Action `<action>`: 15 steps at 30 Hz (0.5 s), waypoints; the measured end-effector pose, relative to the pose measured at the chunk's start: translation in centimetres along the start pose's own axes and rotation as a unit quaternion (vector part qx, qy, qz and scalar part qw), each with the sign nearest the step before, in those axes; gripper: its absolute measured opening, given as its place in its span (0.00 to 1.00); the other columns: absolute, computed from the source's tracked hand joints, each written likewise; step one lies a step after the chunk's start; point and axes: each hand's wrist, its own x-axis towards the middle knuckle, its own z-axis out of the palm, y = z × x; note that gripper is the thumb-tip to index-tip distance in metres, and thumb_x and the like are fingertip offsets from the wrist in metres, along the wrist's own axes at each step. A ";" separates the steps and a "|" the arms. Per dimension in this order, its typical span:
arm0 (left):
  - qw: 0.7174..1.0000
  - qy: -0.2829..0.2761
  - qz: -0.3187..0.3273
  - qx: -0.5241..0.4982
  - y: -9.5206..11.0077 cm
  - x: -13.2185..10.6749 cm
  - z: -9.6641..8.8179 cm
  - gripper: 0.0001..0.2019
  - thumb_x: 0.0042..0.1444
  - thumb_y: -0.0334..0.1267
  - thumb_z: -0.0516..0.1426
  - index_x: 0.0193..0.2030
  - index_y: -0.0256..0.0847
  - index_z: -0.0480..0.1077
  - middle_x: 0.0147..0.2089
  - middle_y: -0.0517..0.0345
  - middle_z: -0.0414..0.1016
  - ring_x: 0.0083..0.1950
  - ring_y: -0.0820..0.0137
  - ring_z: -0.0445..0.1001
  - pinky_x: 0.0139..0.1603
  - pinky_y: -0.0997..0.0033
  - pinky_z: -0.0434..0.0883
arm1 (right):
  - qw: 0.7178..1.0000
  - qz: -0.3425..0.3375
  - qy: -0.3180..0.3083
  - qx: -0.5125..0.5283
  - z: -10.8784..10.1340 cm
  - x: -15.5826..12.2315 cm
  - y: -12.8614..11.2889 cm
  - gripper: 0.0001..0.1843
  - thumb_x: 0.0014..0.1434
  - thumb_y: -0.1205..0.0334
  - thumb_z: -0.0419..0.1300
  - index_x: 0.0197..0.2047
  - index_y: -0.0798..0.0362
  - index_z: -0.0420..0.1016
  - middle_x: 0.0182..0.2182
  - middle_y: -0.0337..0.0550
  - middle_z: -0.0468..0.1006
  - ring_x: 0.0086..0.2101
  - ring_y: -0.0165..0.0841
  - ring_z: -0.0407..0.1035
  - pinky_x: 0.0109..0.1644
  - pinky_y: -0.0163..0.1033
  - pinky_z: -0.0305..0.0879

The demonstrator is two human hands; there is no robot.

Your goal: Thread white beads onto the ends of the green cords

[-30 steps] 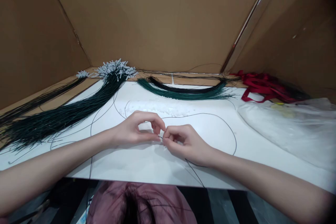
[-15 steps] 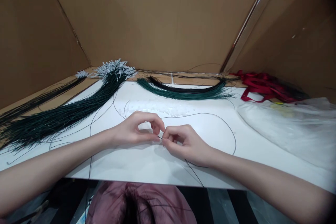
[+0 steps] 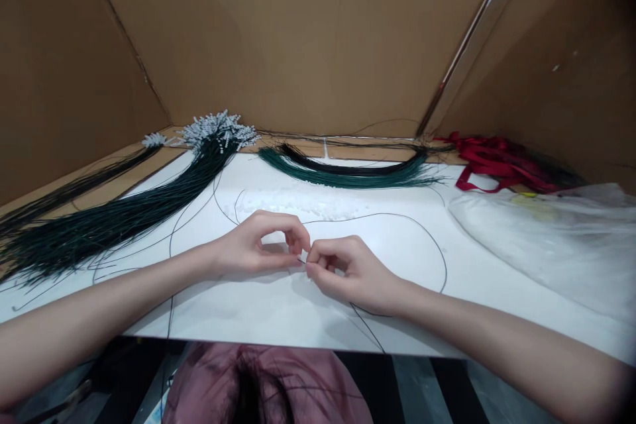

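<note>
My right hand (image 3: 355, 271) pinches a thin dark wire (image 3: 431, 238) between thumb and fingertips. A short piece of that wire shows in the small gap between my two hands. My left hand (image 3: 263, 242) meets it from the left, thumb and fingers curled together at the tips. Whatever sits between those left fingertips is too small to make out. The wire loops across the white board (image 3: 218, 318) behind and to the right of my right hand. Behind both hands lies a patch of small white beads (image 3: 308, 202).
Dark green wires with white-beaded tips (image 3: 216, 132) lie at left. Plain green and black wires (image 3: 348, 179) rest at the back. Red ribbon (image 3: 501, 159) and a clear plastic bag (image 3: 541, 232) are at right. Cardboard walls (image 3: 298, 40) enclose the board's back and sides.
Both hands stay nearly in place. The fingertips have shifted very slightly, and the wire between them shows about as before.
</note>
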 end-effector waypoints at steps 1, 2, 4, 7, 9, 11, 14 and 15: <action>1.000 0.000 0.001 -0.001 0.0 0.0 0.0 0.05 0.59 0.36 0.61 0.39 0.35 0.73 0.35 0.54 0.77 0.36 0.71 0.73 0.39 0.72 0.71 | 1.000 -0.001 0.001 -0.001 0.0 0.0 0.0 0.05 0.55 0.69 0.57 0.27 0.56 0.70 0.21 0.34 0.65 0.24 0.25 0.57 0.29 0.31 0.55; 1.000 0.000 0.002 -0.002 -0.1 0.0 0.0 0.05 0.59 0.36 0.61 0.39 0.35 0.73 0.35 0.53 0.77 0.36 0.71 0.73 0.40 0.72 0.71 | 1.000 -0.001 0.001 -0.002 0.0 0.0 0.0 0.05 0.55 0.69 0.57 0.28 0.56 0.70 0.21 0.34 0.65 0.24 0.25 0.57 0.29 0.31 0.55; 1.000 0.001 0.004 -0.004 -0.1 0.0 0.0 0.06 0.59 0.36 0.62 0.39 0.35 0.73 0.36 0.53 0.77 0.37 0.71 0.73 0.40 0.72 0.71 | 1.000 0.000 0.003 0.000 0.0 0.0 0.1 0.05 0.54 0.69 0.57 0.28 0.56 0.70 0.21 0.34 0.65 0.24 0.25 0.57 0.29 0.31 0.55; 1.000 0.005 0.002 -0.007 -0.2 -0.1 0.0 0.06 0.59 0.36 0.62 0.39 0.35 0.74 0.36 0.53 0.77 0.37 0.70 0.74 0.40 0.71 0.71 | 1.000 0.001 0.004 0.002 0.0 0.0 0.0 0.05 0.54 0.70 0.57 0.28 0.56 0.70 0.21 0.34 0.65 0.24 0.25 0.57 0.29 0.31 0.55; 1.000 0.009 0.002 -0.012 -0.1 -0.2 0.0 0.06 0.58 0.36 0.63 0.40 0.35 0.74 0.36 0.53 0.77 0.37 0.70 0.74 0.40 0.71 0.71 | 1.000 -0.001 0.005 0.003 0.0 0.0 0.0 0.05 0.54 0.70 0.57 0.27 0.56 0.70 0.21 0.34 0.65 0.24 0.25 0.57 0.29 0.31 0.55; 1.000 0.011 0.004 -0.017 -0.1 -0.2 0.0 0.07 0.58 0.36 0.63 0.40 0.35 0.74 0.36 0.53 0.77 0.37 0.70 0.74 0.40 0.71 0.71 | 1.000 -0.002 0.006 0.006 0.0 0.0 0.0 0.04 0.54 0.70 0.57 0.27 0.56 0.70 0.21 0.34 0.65 0.24 0.25 0.57 0.29 0.31 0.55; 1.000 0.012 0.001 -0.019 0.0 -0.2 0.0 0.07 0.58 0.36 0.63 0.40 0.36 0.74 0.36 0.53 0.77 0.37 0.70 0.74 0.40 0.71 0.72 | 1.000 -0.002 0.008 0.009 0.0 -0.1 0.0 0.04 0.53 0.70 0.56 0.27 0.56 0.70 0.21 0.34 0.65 0.24 0.25 0.57 0.29 0.31 0.55; 1.000 0.012 0.000 -0.019 -0.1 -0.2 -0.1 0.07 0.58 0.36 0.63 0.40 0.36 0.74 0.36 0.52 0.77 0.37 0.70 0.74 0.40 0.71 0.72 | 1.000 -0.001 0.009 0.009 0.0 -0.1 0.0 0.04 0.53 0.69 0.56 0.27 0.56 0.70 0.21 0.34 0.65 0.24 0.25 0.57 0.29 0.31 0.55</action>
